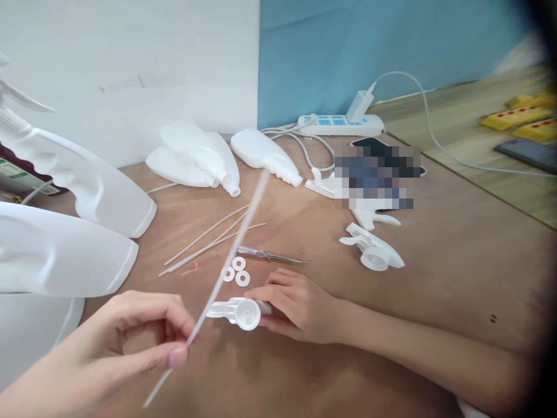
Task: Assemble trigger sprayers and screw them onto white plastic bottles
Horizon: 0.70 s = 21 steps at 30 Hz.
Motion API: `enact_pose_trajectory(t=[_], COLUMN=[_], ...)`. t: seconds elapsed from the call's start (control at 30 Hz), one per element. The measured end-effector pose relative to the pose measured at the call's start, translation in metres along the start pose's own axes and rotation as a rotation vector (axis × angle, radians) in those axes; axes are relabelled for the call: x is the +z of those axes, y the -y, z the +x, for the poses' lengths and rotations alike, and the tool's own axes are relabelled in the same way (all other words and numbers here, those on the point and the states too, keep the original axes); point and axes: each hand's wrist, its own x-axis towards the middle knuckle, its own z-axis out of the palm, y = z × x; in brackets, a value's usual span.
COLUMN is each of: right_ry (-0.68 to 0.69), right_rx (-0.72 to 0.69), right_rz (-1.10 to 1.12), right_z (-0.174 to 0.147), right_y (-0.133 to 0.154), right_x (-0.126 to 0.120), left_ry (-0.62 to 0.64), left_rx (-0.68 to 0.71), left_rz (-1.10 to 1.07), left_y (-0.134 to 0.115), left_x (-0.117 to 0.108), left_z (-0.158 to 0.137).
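Between thumb and index finger, my left hand (pixel 143 342) pinches a thin white dip tube (pixel 226 252), which slants up and to the right. My right hand (pixel 300 305) grips a white spray trigger head (pixel 247 313) just above the table, its round socket facing me and its lever pointing left. Part of the head is hidden behind the fingers. Beyond it lie several white ring washers (pixel 242 278) and a screwdriver (pixel 270 255) with a clear handle. More thin tubes (pixel 209 244) rest loosely on the table to the left of the screwdriver.
White bottles (pixel 191 154) lie at the back, and larger white spray bottles (pixel 65 249) fill the left side. Other trigger heads (pixel 374 249) lie at the right near a partly blurred dark phone (pixel 383 151). A power strip (pixel 339 123) with cables stands against the wall.
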Motion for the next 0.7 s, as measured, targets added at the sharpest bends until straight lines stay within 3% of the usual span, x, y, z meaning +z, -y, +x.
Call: enact_pose_trajectory(t=[0.03,0.07,0.1,0.17,0.3,0.5,0.7], right_ry=[-0.003,0.0,0.004,0.008,0.0,-0.021,-0.02], right_rx=[-0.005,-0.006,-0.008,-0.013,-0.033,-0.062,-0.066], right_rz=[-0.004,-0.009,-0.014,-0.022,-0.023,-0.034,-0.043], right_z=[0.0,0.0,0.0,-0.001,-0.003,-0.005,-0.005], right_y=[0.0,0.0,0.0,0.0,-0.001,-0.003,-0.004], right_x=[0.0,0.0,0.0,0.0,-0.001,0.0,-0.001], left_ry=[0.136,0.166,0.153,-0.005,-0.226,-0.252,-0.198], left_rx=[-0.035,-0.048,-0.052,-0.02,0.061,0.191,0.275], left_rz=[-0.087,-0.169,-0.231,-0.29,-0.277,-0.24,-0.208], left_y=[-0.004,-0.008,-0.011,-0.016,-0.021,-0.021,-0.012], left_x=[0.0,0.0,0.003,0.011,0.031,0.044,0.046], left_z=[0.007,0.013,0.018,0.025,0.026,0.023,0.02])
